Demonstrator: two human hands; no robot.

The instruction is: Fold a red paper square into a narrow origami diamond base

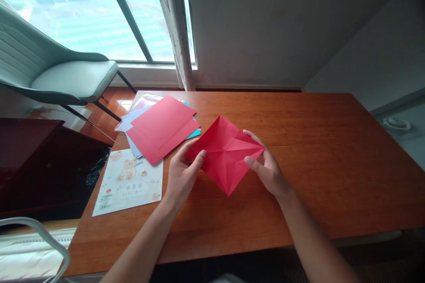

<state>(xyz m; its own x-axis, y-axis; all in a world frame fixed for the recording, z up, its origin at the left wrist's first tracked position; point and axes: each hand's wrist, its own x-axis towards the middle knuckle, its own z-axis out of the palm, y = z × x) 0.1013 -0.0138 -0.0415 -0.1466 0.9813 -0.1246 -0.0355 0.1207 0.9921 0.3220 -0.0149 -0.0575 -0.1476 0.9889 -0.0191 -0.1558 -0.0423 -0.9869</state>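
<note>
A red square of paper (226,152) with crossing creases is held up over the wooden table, one corner pointing toward me. My left hand (186,168) pinches its left corner, thumb on top and fingers behind. My right hand (267,166) grips the right corner in the same way, thumb on the front face. To the left of the creased paper lies a stack of red sheets (162,126), with blue and pale sheets showing under it.
A white sheet with a bear drawing (128,181) lies at the left of the wooden table (318,154). A grey chair (76,75) stands by the window at the back left. Beside it hangs a curtain (175,22). Dark red furniture (29,163) is left of the table.
</note>
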